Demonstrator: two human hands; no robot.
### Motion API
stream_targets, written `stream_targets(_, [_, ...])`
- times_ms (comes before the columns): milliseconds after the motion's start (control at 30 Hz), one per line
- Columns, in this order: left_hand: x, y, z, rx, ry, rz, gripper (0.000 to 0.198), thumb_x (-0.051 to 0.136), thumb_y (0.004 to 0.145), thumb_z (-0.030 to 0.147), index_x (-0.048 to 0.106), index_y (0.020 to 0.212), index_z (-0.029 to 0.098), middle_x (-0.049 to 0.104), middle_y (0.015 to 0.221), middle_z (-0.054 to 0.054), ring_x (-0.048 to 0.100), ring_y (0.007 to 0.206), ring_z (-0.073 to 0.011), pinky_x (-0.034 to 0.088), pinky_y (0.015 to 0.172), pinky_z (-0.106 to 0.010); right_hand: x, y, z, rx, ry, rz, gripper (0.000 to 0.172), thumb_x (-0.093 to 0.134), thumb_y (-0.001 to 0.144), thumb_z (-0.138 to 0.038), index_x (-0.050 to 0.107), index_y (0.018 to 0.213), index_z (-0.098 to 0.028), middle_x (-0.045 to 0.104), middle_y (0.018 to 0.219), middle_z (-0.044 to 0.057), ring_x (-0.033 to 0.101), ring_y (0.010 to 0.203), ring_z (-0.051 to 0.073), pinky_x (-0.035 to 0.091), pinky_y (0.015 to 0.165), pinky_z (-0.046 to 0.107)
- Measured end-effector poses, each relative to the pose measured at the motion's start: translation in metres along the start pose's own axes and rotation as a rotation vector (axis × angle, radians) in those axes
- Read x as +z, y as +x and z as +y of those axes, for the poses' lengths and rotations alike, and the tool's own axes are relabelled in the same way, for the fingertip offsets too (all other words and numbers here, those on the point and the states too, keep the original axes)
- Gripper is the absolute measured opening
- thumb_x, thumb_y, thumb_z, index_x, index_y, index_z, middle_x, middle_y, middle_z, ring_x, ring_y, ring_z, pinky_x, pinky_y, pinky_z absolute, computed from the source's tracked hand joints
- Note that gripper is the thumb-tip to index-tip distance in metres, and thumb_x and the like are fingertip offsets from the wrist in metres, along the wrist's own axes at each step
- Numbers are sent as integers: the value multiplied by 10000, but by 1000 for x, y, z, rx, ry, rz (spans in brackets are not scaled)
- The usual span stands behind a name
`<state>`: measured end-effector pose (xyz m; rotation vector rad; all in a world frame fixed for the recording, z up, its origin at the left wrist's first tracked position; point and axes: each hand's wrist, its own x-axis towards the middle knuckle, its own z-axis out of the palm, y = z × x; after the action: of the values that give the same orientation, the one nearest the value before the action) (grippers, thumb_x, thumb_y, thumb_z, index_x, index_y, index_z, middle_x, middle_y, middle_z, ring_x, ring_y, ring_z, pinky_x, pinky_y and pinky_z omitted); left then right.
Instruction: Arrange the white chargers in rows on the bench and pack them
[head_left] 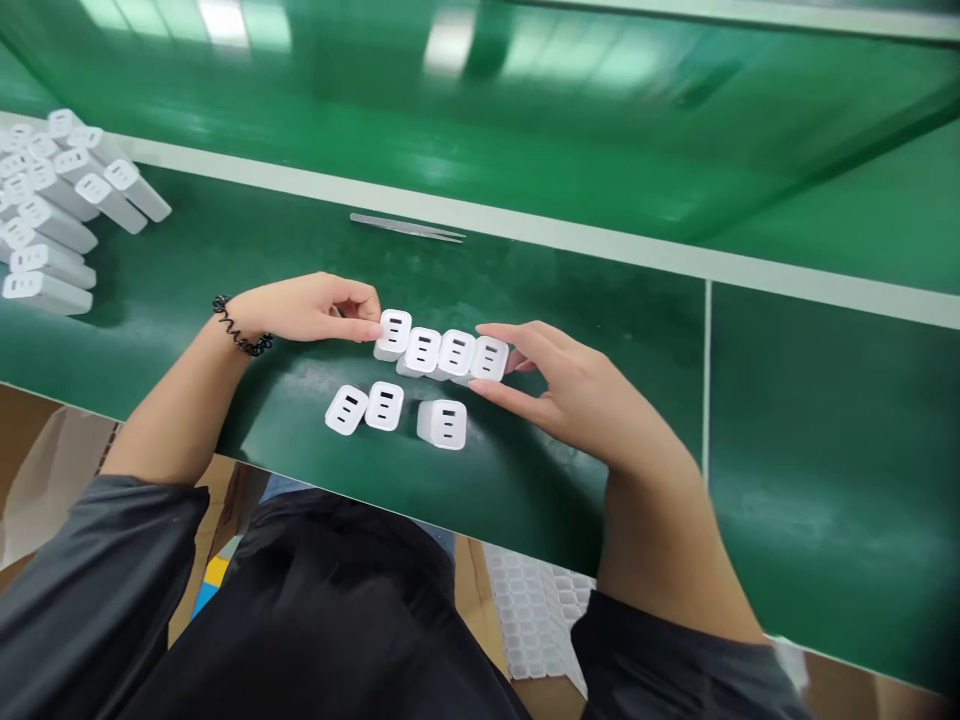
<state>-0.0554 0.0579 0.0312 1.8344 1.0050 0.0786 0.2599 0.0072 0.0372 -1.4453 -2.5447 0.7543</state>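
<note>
Green bench mat (600, 480) underfoot of it all, dark sleeves at the near edge. Closest in, three loose chargers (385, 405) stand port-side up, untouched. Just beyond, the row of four chargers (439, 352) sits between both hands. The left hand (307, 308) is curled narrow, its tips on the left end block, though I can't tell if it's a true pinch. The right hand (577, 395) is spread wide, fingertips on the right end. It looks like squaring the row, which calls for even pressure from both ends. Further back are tweezers (409, 228), and far left a charger pile (56, 215).

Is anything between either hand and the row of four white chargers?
Nothing visible. Left hand touches the row at its left end, right hand at its right; three loose chargers lie nearer the person.
</note>
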Motion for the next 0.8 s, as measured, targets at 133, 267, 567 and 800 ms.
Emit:
stream_targets(133, [1, 1, -1, 13, -1, 41, 371, 568, 855, 555, 620, 853, 187, 632, 802, 7, 514, 658, -108, 373, 630, -235, 22, 9, -7, -35, -31, 136, 483, 552, 928, -486, 553, 1323, -209, 640, 1151, 123, 638, 770, 206, 540, 644, 349])
stream_targets(267, [-3, -2, -1, -2, 21, 56, 370, 558, 861, 552, 616, 813, 190, 607, 734, 11, 491, 622, -112, 352, 609, -246, 28, 11, -7, -62, 7, 199, 532, 610, 900, -462, 511, 1374, -242, 615, 1169, 115, 614, 733, 185, 550, 607, 344])
stream_targets(567, [-16, -22, 7, -71, -5, -201, 375, 618, 822, 585, 678, 720, 229, 674, 676, 11, 562, 590, -139, 377, 573, -260, -4, -4, -20, -248, 54, 181, 188, 588, 945, -351, 659, 1080, -242, 645, 826, 29, 584, 635, 145, 500, 619, 289])
stream_targets(800, [-14, -28, 12, -126, 38, -441, 469, 755, 719, 493, 619, 1108, 268, 765, 817, 47, 690, 711, -150, 430, 625, -207, -6, -8, -19, -360, 68, -112, 405, 627, 907, -489, 627, 1198, -207, 676, 774, 18, 657, 679, 161, 494, 616, 270])
